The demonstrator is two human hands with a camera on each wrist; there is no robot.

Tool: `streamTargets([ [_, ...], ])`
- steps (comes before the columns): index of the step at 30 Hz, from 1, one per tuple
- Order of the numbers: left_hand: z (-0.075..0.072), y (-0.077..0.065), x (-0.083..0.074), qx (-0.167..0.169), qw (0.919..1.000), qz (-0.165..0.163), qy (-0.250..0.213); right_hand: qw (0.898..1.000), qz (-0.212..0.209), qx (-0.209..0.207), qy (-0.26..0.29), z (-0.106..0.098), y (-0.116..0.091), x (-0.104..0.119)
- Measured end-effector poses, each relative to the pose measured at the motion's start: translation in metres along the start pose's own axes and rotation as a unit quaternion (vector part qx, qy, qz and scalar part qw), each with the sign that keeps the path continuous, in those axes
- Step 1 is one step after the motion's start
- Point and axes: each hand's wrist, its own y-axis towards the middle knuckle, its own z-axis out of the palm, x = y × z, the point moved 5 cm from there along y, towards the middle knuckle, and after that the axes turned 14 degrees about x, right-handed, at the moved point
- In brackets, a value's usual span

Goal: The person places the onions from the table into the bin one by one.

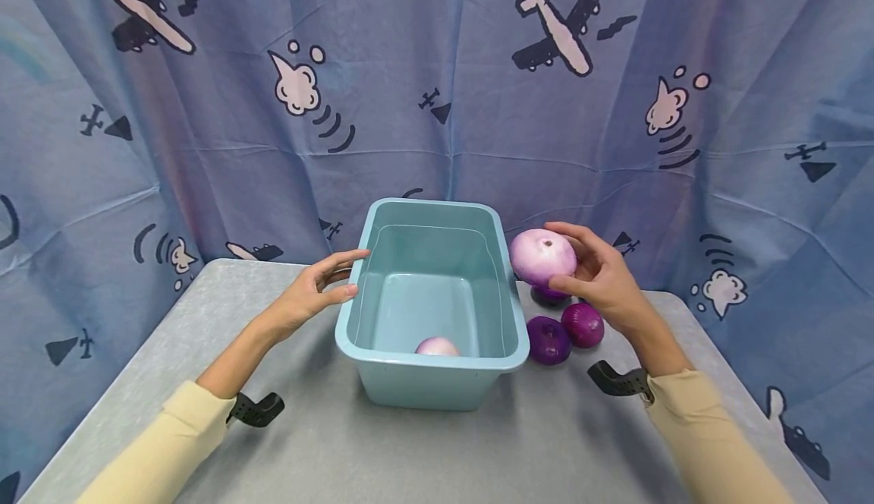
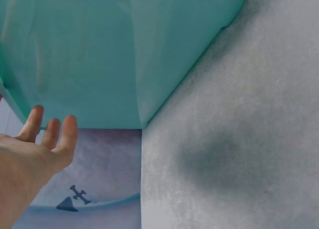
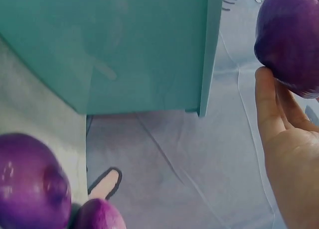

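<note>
Centrally in the head view, a teal basin (image 1: 437,386), long axis near to far, stands toward the tabletop's (image 1: 546,451) far edge; the right hand (image 1: 608,280) pinches a pale onion (image 1: 539,257) just right of it, above purple onions (image 1: 548,341) toward the far right corner. Left wrist view: the left hand (image 2: 40,157), fingers parted, at the basin's left side. Right wrist view: a gap separates held onion and basin.

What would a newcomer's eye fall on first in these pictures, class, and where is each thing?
The large blue-green tub comes first, standing mid-table with an onion inside near its front wall. To its right, the right hand holds a big onion up, with darker purple onions on the table below. Behind everything hangs a blue curtain printed with airplanes.
</note>
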Motion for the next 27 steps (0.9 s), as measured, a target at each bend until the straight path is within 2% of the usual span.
streamTargets([
  [12,0.000,-0.001,0.001,-0.001,1.0000,0.000,0.001,0.998,0.002,0.053,0.019,0.026,0.021,-0.005],
  [18,0.000,-0.001,0.001,0.000,1.0000,0.000,0.003,0.996,-0.015,0.083,0.030,0.034,0.026,-0.006],
  [22,0.000,-0.001,0.001,0.000,1.0000,0.002,0.005,0.996,-0.014,0.083,0.018,0.034,0.024,-0.007],
  [27,0.000,-0.001,0.001,-0.003,1.0000,0.003,0.007,0.998,-0.004,0.060,-0.013,0.028,0.017,-0.008],
])
